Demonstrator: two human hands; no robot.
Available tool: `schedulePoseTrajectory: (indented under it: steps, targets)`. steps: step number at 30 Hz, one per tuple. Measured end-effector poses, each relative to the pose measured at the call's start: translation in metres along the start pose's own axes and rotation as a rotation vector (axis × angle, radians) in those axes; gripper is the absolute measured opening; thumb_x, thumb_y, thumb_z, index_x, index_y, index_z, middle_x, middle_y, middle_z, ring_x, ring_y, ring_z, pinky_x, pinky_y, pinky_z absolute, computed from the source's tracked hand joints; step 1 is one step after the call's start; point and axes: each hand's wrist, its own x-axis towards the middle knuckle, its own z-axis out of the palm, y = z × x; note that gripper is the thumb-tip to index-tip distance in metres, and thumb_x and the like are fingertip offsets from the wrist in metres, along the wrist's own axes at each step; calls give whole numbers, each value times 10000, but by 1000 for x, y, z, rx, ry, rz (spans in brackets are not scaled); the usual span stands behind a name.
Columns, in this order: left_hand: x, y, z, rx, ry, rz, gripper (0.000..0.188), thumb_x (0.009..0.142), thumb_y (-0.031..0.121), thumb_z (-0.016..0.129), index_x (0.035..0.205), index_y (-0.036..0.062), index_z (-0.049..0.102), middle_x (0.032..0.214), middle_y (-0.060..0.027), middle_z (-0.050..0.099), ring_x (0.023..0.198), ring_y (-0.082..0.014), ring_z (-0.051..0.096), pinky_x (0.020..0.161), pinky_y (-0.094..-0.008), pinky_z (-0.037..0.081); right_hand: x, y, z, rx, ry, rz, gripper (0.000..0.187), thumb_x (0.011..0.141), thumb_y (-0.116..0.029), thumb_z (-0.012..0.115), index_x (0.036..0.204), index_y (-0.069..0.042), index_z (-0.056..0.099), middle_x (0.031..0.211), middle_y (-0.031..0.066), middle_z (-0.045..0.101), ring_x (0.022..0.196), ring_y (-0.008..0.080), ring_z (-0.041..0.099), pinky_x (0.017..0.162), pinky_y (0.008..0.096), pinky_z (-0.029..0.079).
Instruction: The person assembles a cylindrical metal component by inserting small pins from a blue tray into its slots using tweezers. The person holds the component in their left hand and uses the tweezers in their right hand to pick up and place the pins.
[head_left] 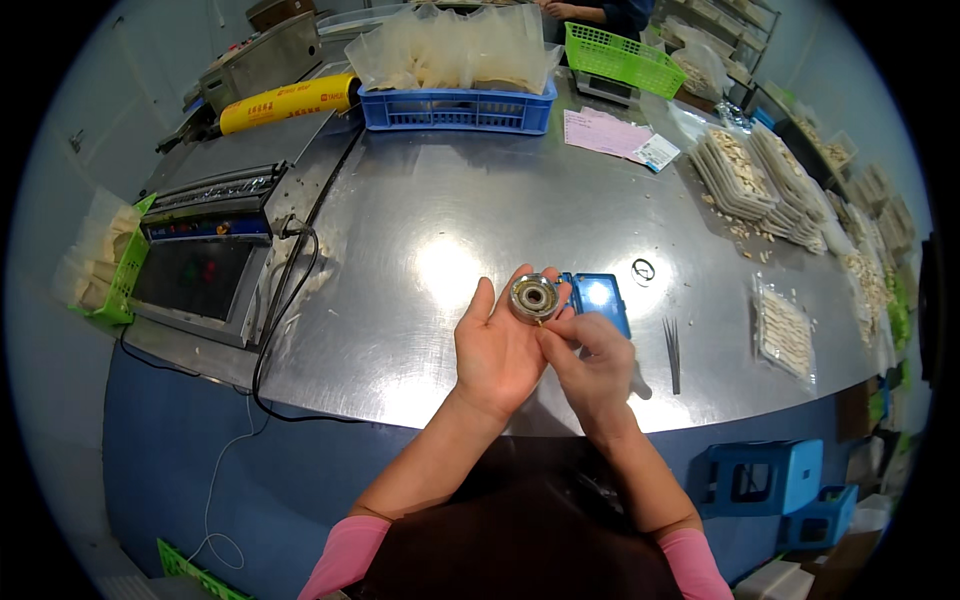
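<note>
Pink sleeves [345,552] nearest; your L hand [502,362] is palm-up, fingers loosely spread under the round metal piece [526,300], while R hand [597,365] thumb + forefinger meet at its near rim, too blurred to tell if they're pinching anything. L thumb's off it, so a hard R push or palm tilt could prob. drop it onto the tabletop [400,205] nr the blue case [603,300].

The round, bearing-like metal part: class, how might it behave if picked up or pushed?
The round metal part looks solid, so it is probably stiff and fairly heavy for its size. Its shiny rim may feel slippery. Its circular outline suggests it could roll if stood on edge.
</note>
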Motion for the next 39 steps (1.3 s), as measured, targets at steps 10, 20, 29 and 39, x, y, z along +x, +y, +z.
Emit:
schedulePoseTrajectory:
  steps: [10,20,29,39]
  targets:
    - [0,1,-5,3,-8,9,485,996,443,296,1278,63,398,1350,-173,409,1272,-333,389,1059,-495,326,0,2,5,39,2,18,86,723,10,714,782,5,653,668,71,585,588,165,550,517,269,438]
    - [1,3,-8,20,-39,-1,479,998,440,298,1293,73,389,1336,-159,417,1274,-319,382,1046,-495,324,1,1,4,52,-11,68,133,738,-10,730,814,10,622,715,84,602,608,158,573,559,261,478]
    - [2,5,-4,-12,-32,-17,462,996,431,322,1253,59,415,1334,-166,410,1289,-329,362,1070,-474,298,2,-6,-6,-31,1,98,141,740,-28,741,813,2,624,738,73,613,613,138,570,565,255,476]
    - [3,8,4,-83,-60,-84,476,993,443,322,1229,48,445,1349,-163,403,1337,-335,294,1114,-473,225,-3,-6,-28,-67,33,172,153,738,-43,751,822,-14,627,750,55,610,621,124,550,553,250,452]
